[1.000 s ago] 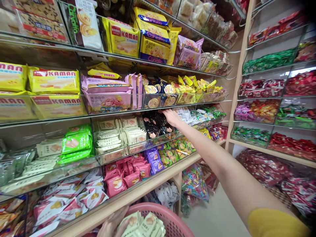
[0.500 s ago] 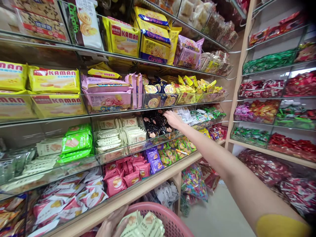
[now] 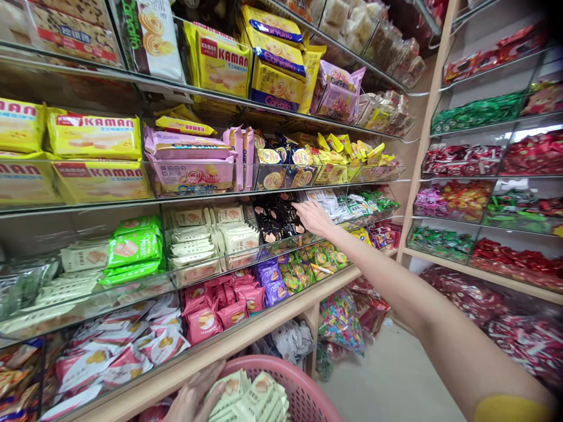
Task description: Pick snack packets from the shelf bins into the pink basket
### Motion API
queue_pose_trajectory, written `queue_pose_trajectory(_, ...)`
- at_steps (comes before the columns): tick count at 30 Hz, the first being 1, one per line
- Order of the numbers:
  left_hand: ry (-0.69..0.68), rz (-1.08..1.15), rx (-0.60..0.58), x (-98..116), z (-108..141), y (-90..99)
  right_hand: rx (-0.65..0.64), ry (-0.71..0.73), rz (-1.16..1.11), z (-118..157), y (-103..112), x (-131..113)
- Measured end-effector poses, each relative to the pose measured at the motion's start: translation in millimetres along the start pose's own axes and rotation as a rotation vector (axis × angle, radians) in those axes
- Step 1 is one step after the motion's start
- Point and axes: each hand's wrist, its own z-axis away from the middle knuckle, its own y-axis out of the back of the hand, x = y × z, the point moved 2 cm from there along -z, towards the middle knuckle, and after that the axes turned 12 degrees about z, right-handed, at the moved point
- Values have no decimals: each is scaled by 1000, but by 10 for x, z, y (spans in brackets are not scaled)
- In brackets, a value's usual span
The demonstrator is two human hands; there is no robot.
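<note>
you face a pale wooden, clear-fronted shelf unit [image 3: 255, 328] carrying small black wrapped packets [image 3: 271, 227], flat cream packets [image 3: 240, 237], shiny green packets [image 3: 134, 249] and, lower down, puffy pink square packets [image 3: 204, 324].

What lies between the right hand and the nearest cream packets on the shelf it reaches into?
In the head view, black packets lie between the right hand and those cream packets.

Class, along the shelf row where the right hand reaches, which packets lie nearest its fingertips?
The black packets, between the cream packets and white packets; the right hand is at their edge; theirs is the row's only black group.
</note>
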Motion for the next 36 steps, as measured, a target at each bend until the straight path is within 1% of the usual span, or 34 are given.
queue_pose_trajectory(5, 56, -80, -75, -69, -4, -33, 6, 4, 26, 57, 16, 21)
queue_pose_trajectory(8, 122, -104, -154, -18, -27, -31, 0, 10, 54, 80, 42, 39)
queue_pose_trajectory(10, 151, -90, -183, 37, -42, -20, -4, 9, 80, 91, 58, 57)
queue_pose_trajectory(15, 172, -42, -183, 85, -34, -7, -22, 33, 147, 123, 97, 87)
queue_pose_trajectory(20, 176, -32, -201, 120, -38, -6, -47, 71, 171, 170, 129, 55)
queue_pose_trajectory(25, 171, -34, -224, 164, -59, 18, -18, 41, 132, 247, 201, 92)
queue_pose_trajectory(28, 158, -39, -221, 154, -57, 20, 54, -52, 10, 379, 335, 125)
queue_pose_trajectory(29, 151, -41, -220, 157, -58, 20, 97, -110, -53, 449, 398, 117)
queue_pose_trajectory(31, 134, -43, -226, 178, -64, 21, 202, -275, -219, 634, 540, 48)
queue_pose_trajectory(33, 121, -47, -226, 206, -74, 25, 279, -474, -461, 873, 684, -104)
queue_pose_trajectory(34, 119, -51, -227, 217, -78, 27, 284, -570, -613, 1006, 750, -212)
queue_pose_trajectory(36, 97, -63, -224, 231, -79, 30, 217, -728, -958, 1283, 872, -479)
